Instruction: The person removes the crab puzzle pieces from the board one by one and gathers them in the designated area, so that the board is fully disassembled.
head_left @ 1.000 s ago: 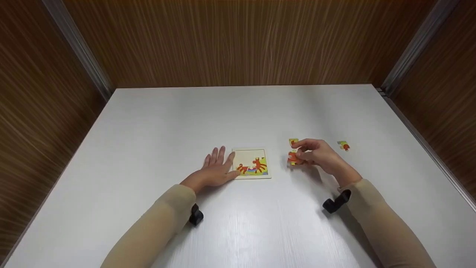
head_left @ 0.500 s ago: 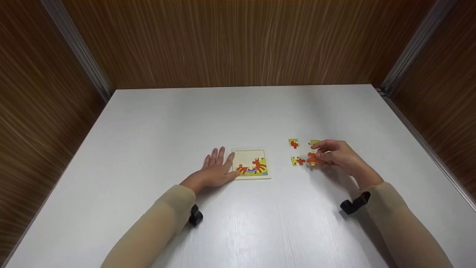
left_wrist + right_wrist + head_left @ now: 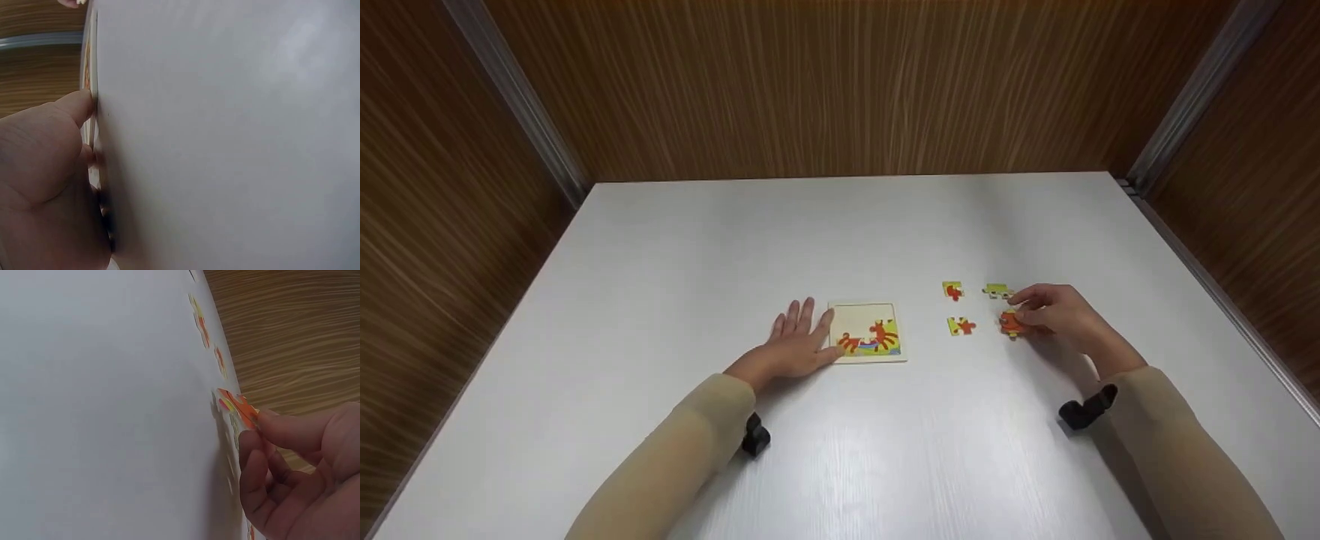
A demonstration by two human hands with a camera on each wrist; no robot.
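The right hand (image 3: 1054, 315) pinches a thin, stiff, light orange puzzle piece (image 3: 1011, 324) by its edge at 3 o'clock of the puzzle board (image 3: 867, 332), which the flat, open left hand (image 3: 795, 341) steadies on the surface (image 3: 840, 225).

desk (image 3: 840, 240): white, faint wood grain
puzzle board (image 3: 867, 331): cream, with orange, yellow, green and blue picture
loose puzzle pieces (image 3: 960, 325): yellow-green with orange
walls (image 3: 825, 82): brown wood grain
sleeves (image 3: 675, 457): beige

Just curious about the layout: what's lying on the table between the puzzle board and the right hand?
In the head view, one loose puzzle piece lies between the puzzle board and the right hand, which pinches an orange piece.
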